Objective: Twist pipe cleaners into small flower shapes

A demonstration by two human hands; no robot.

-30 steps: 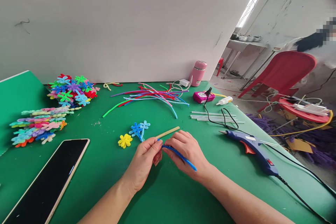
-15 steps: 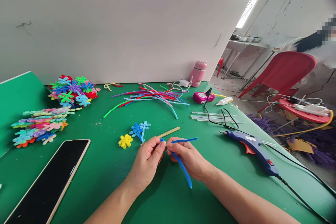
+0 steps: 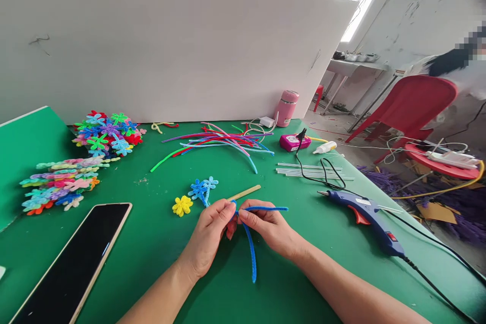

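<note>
Pinched between both hands is a blue pipe cleaner [image 3: 251, 255]; one end hangs toward me and the other points right. My left hand [image 3: 211, 230] is closed on its bent part, with thumb pressed against fingers. My right hand [image 3: 266, 225] grips it close by, the fingertips of both hands nearly meeting. The exact shape between the fingers is hidden. Just beyond them lies a thin wooden stick [image 3: 246, 192]. To the left of the stick are a blue pipe-cleaner flower piece [image 3: 198, 190] and a yellow pipe-cleaner flower [image 3: 183, 206].
Loose coloured pipe cleaners [image 3: 220, 140] lie at the back, and a pile of flowers [image 3: 108, 134] at back left. A phone [image 3: 72, 263] rests at left. On the right are a hot glue gun [image 3: 364, 212], its cable, clear glue sticks [image 3: 309, 169] and a pink flask [image 3: 287, 108].
The hanging end of the blue pipe cleaner has swung left and now points more straight toward me. My right hand has turned slightly and shifted a little left, close to my left fingers.
</note>
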